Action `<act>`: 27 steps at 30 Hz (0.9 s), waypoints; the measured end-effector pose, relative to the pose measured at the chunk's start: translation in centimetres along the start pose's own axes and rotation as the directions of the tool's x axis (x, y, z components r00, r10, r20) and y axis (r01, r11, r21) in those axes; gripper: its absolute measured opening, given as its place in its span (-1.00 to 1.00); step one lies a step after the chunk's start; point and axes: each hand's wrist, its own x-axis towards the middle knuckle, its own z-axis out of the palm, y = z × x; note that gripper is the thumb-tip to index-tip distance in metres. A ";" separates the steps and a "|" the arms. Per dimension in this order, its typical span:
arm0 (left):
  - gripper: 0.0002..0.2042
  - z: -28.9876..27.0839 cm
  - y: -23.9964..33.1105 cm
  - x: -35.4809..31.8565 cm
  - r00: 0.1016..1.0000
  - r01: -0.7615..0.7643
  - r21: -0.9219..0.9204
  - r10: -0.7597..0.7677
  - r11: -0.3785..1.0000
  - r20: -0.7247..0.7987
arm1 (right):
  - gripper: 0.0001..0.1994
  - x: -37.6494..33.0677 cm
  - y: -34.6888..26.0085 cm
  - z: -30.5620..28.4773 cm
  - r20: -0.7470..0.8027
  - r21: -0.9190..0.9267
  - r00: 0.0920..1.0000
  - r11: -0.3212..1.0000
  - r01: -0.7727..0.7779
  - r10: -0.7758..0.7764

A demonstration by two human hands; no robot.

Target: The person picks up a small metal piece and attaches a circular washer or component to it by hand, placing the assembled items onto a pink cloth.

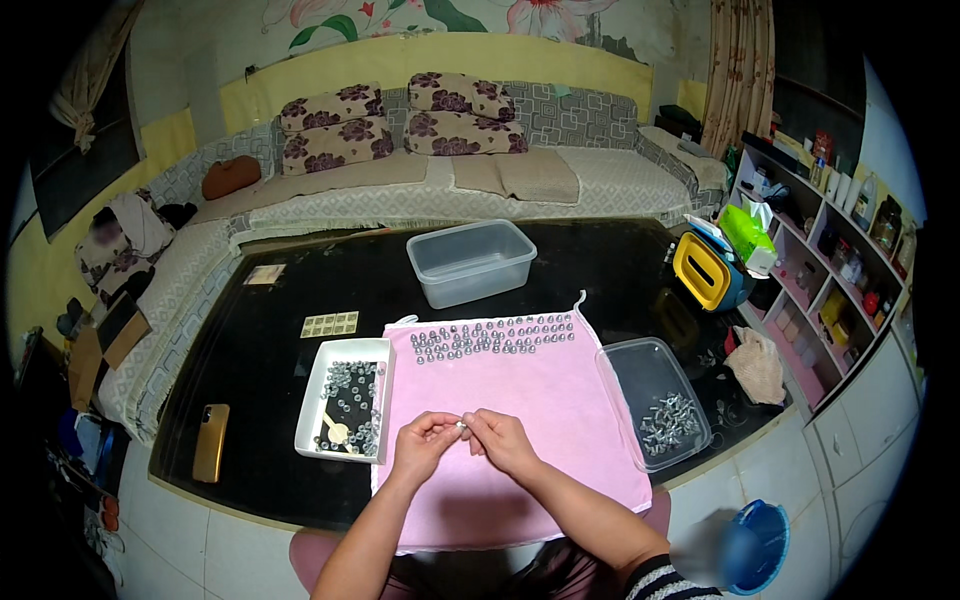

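My left hand (425,444) and my right hand (500,440) meet over the near half of a pink cloth (490,390). The fingertips of both are pinched on a small silvery piece (461,425), mostly hidden by the fingers. Beyond them, on the cloth's far part, several rows of small silvery dome-shaped pieces (480,340) stand close together. Left of the cloth, a white tray (300,420) holds loose shiny round pieces (352,380) and a cream spoon-like thing (338,432). To the right, a shallow clear plastic lid (640,365) carries a heap of small silvery metal parts (672,424).
An empty clear plastic box (470,262) stands at the table's far side. A gold phone (210,443) and a card of pale squares (330,324) lie left. A yellow-and-blue tissue box (705,272) and a beige cloth (755,366) are right. A blue bin (765,550) stands on the floor.
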 end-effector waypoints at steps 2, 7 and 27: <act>-0.88 0.0 0.2 -0.1 1.000 0.011 0.043 -0.011 0.999 -0.016 | -0.76 -0.2 -0.6 0.4 -0.087 0.030 0.993 0.996 0.080 -0.077; -0.86 0.0 0.0 -0.1 1.000 -0.003 0.039 0.003 0.999 -0.017 | -0.73 -0.1 -0.2 0.0 -0.008 0.001 1.000 1.000 0.008 -0.008; -0.86 -0.1 -0.3 0.0 0.999 -0.012 0.059 0.014 0.998 -0.039 | -0.74 -0.2 -0.9 0.6 -0.053 0.053 0.996 0.996 0.075 -0.072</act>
